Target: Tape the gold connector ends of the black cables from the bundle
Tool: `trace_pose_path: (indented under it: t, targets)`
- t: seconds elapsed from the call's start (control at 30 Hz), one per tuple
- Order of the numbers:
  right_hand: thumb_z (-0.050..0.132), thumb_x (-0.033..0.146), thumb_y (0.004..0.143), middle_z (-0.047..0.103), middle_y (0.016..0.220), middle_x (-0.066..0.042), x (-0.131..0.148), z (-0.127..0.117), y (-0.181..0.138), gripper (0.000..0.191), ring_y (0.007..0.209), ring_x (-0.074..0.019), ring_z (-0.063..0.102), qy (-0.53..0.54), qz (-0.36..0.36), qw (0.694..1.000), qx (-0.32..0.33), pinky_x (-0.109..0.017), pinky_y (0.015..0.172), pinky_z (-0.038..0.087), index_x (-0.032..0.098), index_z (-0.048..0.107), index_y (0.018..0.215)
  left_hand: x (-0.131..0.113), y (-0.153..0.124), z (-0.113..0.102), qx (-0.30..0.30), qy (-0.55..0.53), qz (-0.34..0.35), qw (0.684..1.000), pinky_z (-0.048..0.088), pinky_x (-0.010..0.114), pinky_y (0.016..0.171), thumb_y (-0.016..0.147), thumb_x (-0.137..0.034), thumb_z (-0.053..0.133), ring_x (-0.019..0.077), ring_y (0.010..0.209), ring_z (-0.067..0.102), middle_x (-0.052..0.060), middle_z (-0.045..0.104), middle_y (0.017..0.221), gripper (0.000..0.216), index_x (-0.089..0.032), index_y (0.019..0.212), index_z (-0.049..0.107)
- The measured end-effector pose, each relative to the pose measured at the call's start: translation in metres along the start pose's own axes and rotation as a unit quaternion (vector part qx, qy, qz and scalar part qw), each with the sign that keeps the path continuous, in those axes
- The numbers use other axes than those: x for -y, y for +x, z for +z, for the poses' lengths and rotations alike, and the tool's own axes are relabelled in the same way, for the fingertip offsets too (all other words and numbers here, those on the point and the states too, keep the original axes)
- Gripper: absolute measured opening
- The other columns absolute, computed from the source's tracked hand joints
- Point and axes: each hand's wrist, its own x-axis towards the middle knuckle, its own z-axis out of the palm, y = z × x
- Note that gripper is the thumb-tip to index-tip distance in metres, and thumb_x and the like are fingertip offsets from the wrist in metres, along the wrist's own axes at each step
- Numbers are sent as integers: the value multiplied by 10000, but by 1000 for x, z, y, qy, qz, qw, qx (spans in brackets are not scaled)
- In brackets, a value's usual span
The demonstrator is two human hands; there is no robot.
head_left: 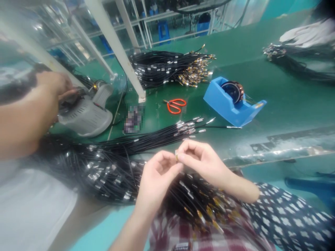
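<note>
My left hand point(158, 170) and my right hand point(200, 158) meet in front of me, thumbs and fingers pinched together. Between the fingertips is a small cable end point(177, 156), whitish with a yellowish patch; the fingers cover most of it. Below my hands, a large bundle of black cables point(110, 177) lies across the table edge and my lap. Several of its ends point(209, 212) carry amber tape. Just beyond, more black cables with bare silvery ends point(185, 129) point right. Farther right stands a blue tape dispenser point(225, 104) with a roll of amber tape point(237, 91).
Orange-handled snips point(176, 105) lie on the green table point(261, 101). A taped cable bundle point(170, 68) rests behind them, beside a white post point(115, 45). At left, a co-worker's arm point(28, 115) reaches to a grey device point(89, 116). More cables point(293, 66) lie far right.
</note>
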Motion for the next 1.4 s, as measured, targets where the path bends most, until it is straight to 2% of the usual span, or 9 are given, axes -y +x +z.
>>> trace_pose_path:
  t: [0.2,0.37,0.57,0.77,0.87,1.0,1.13,1.27,1.4]
  targets:
    - [736,306,781,595,706,-6,0,-6,-10,171,611,-121,530,-7,19,1000,8,-260,577,444,164,662,719,-1,-9,-3,15,36,10,999,391,206,493,725,-183,776,114,519,545,35,714,608,96,-158,659,711]
    - [847,356,667,591,760,2,-7,-9,-1,219,593,-96,505,46,2,995,94,-237,548,438,180,750,755,-2,0,-24,165,7,-38,985,443,237,521,724,-254,800,141,487,573,64,722,560,132,-172,637,744]
    - [698,296,856,690,864,-32,2,-20,8,132,788,-139,646,-71,-113,947,292,-252,733,525,187,749,802,-8,5,-39,339,65,-136,929,501,306,569,713,-310,809,213,552,644,97,735,616,128,-190,672,794]
    - [688,169,846,671,895,-51,-23,-68,44,25,821,-187,624,-508,-101,856,-14,-303,754,475,181,708,838,-10,-2,-8,338,276,2,900,456,239,631,733,-166,768,167,688,581,36,722,841,119,-224,837,776]
    - [655,165,864,636,883,-46,-31,-74,50,72,789,-182,605,-530,-115,840,-1,-295,720,455,184,683,800,-8,-3,-5,313,288,31,905,469,258,689,779,-191,735,178,752,592,36,710,945,176,-235,950,742]
    - [561,151,914,643,942,-73,-24,-67,41,125,866,-210,605,-541,-157,826,17,-314,753,447,182,653,836,0,9,-6,94,355,175,914,478,301,751,910,-199,562,211,838,609,60,697,951,142,-218,935,700]
    - [551,141,893,656,875,-51,-18,-57,33,80,750,-162,596,-418,-188,889,12,-277,685,460,180,613,860,6,34,-1,2,439,286,852,414,452,986,888,-138,538,302,1110,552,142,666,1175,283,-170,1137,669]
    - [571,168,874,632,697,1,-18,-44,27,67,627,-130,602,-229,-107,967,21,-251,617,478,173,580,807,5,47,0,32,452,278,847,489,384,824,902,-156,530,262,881,639,97,733,914,192,-190,917,718]
    - [633,261,853,672,736,-12,-13,-54,13,96,657,-141,660,-114,-62,991,17,-271,658,525,167,616,839,3,36,-1,64,426,276,860,494,285,690,897,-157,543,194,708,664,46,746,792,194,-198,801,706]
